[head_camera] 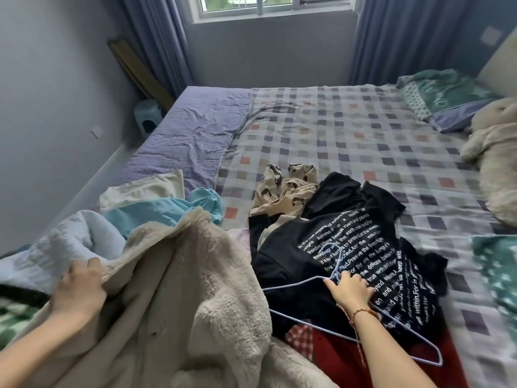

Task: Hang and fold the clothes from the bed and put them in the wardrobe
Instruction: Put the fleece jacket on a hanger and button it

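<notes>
Left grip (79, 281) clamped on the edge of the bulky cream fleece coat (195, 275): soft, floppy, I expect sag. Right grip (349, 289) curled round the neck of the thin pale-blue wire hanger (292, 283), which lies on the black printed T-shirt (349, 236) beneath: light, springy.

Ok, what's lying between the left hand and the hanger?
Head view: the cream fleece garment, gripped by the left hand, fills that stretch, then the black T-shirt under the wire hanger.
</notes>
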`<state>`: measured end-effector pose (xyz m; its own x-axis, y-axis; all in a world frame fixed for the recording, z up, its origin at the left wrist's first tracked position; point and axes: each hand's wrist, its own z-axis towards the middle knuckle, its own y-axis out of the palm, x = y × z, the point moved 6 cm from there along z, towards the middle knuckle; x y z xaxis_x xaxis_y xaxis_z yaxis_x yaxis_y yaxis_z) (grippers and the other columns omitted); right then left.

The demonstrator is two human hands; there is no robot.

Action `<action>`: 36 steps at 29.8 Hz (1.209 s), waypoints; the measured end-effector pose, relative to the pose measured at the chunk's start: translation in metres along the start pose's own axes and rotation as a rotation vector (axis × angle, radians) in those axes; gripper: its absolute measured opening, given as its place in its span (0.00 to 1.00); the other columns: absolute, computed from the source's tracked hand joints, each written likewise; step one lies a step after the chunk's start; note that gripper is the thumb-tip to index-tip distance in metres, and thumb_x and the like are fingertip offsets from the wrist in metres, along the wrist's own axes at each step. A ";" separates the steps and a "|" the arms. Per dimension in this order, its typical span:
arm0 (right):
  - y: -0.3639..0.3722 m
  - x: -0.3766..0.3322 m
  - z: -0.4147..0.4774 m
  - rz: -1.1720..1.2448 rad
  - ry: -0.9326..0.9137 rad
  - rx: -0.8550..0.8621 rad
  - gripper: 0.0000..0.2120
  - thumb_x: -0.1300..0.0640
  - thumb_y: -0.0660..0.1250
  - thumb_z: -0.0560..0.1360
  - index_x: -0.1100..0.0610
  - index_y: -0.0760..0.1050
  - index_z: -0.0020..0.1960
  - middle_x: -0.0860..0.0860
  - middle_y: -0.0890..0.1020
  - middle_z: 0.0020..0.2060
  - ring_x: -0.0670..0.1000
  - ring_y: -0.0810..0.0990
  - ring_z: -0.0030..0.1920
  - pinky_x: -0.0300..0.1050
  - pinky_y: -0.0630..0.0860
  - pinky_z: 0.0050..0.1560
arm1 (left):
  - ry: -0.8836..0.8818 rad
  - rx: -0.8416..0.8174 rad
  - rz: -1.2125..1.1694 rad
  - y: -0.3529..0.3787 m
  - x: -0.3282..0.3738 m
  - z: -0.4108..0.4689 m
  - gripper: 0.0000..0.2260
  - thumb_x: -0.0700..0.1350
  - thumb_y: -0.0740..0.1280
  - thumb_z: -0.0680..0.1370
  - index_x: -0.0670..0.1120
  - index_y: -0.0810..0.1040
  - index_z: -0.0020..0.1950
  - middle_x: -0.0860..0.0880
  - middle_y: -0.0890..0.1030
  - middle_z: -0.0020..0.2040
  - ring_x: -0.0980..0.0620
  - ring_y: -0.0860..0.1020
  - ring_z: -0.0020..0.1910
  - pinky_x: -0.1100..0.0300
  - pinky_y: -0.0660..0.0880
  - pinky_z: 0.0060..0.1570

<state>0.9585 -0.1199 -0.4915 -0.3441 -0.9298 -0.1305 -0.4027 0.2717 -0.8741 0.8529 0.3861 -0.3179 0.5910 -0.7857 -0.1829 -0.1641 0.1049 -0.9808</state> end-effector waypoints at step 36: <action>-0.117 -0.380 -0.332 0.177 -1.213 0.362 0.30 0.41 0.57 0.78 0.50 0.52 0.75 0.53 0.83 0.47 0.57 0.80 0.50 0.47 0.68 0.43 | 0.153 0.204 -0.688 -0.169 -0.122 -0.120 0.11 0.46 0.68 0.74 0.46 0.72 0.34 0.55 0.72 0.31 0.56 0.70 0.32 0.72 0.66 0.33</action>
<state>0.8547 0.2839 -0.1844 0.6994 -0.5693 -0.4321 -0.1123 0.5094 -0.8531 0.7139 0.3909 -0.1215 0.3882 -0.7893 0.4756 0.3638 -0.3430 -0.8661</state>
